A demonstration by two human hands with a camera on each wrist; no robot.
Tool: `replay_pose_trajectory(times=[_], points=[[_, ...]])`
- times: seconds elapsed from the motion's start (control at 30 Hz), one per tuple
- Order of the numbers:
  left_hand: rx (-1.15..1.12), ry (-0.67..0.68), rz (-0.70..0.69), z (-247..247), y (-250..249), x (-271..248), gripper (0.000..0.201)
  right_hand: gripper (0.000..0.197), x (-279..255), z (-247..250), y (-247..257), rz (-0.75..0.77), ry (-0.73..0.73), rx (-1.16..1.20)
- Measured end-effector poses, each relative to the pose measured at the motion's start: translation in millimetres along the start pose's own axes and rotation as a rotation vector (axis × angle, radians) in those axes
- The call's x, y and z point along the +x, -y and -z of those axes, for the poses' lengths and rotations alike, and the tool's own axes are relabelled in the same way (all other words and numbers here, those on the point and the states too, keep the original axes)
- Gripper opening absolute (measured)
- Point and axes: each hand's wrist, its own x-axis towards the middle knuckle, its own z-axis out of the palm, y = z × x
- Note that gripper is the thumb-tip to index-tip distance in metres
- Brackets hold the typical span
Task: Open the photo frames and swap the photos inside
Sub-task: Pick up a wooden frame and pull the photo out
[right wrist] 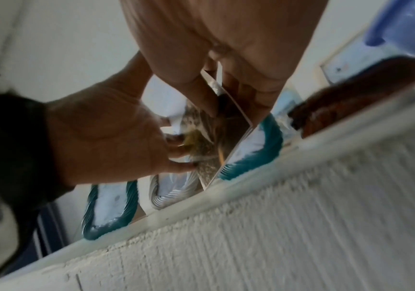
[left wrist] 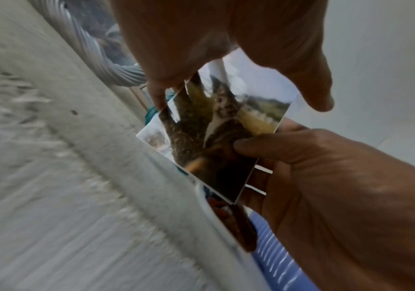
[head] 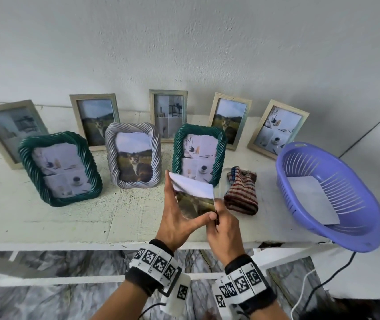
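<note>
Nearest me, over the desk's front edge: both hands share a loose cat photo. Left hand grasps it, thumb along the near edge, fingers up the left side. Right hand pinches the near right corner, thumb on the print face, clear in the left wrist view. A white sheet sits behind the photo; the far end curls over. I can't tell whether that is the photo's own back folded over or a second print.

Step in hand, as I judge it: mid-swap. A print is out and being sorted or separated, not yet seated in any frame.

Next move calls for: peeling the layers apart without creasing, then choosing a frame, laying it down and opening its back.

Right of the hands: folded striped cloth, with something clear or glassy at its left edge, too faint to name. Further right, a purple basket overhanging the desk edge, a white sheet lying inside; can't see its printed side.

Middle row: green frame, silver frame, second green frame, its lower part hidden by the held print. All three show pictures.

Far row against the wall: five wooden frames, upright, all filled.

Hard to read: no frame's back or clasps visible; both wrist views are blurred.
</note>
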Motion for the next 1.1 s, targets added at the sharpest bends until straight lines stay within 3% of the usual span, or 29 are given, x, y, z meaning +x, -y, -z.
replay_pose_trajectory(times=[0.1, 0.2, 0.33, 0.4, 0.57, 0.7, 0.8, 0.97, 1.1], points=[[-0.077, 0.030, 0.014, 3, -15, 6, 0.140, 0.017, 3, 8, 13, 0.102, 0.100, -0.066], [-0.152, 0.098, 0.050, 14, -29, 13, 0.120, 0.026, 7, 23, 29, 0.163, 0.280, -0.023], [-0.462, 0.196, 0.124, 21, -41, 14, 0.098, 0.041, 20, 47, 52, 0.054, 0.433, 0.117], [-0.542, 0.224, 0.147, 20, -46, 12, 0.105, 0.043, 25, 53, 58, -0.022, 0.479, 0.157], [-0.547, 0.297, 0.183, 16, -53, 13, 0.108, 0.049, 32, 61, 61, -0.058, 0.506, 0.186], [-0.486, 0.339, 0.211, 3, -52, 19, 0.094, 0.049, 40, 88, 53, -0.098, 0.535, 0.144], [-0.392, 0.344, 0.234, -16, -51, 27, 0.096, 0.052, 51, 129, 36, -0.142, 0.513, -0.032], [-0.272, 0.303, 0.258, -71, -54, 41, 0.032, 0.055, 78, 219, 8, -0.274, 0.469, -0.456], [-0.127, 0.376, 0.317, -129, -43, 58, 0.026, 0.053, 104, 264, -24, -0.506, 0.533, -0.771]])
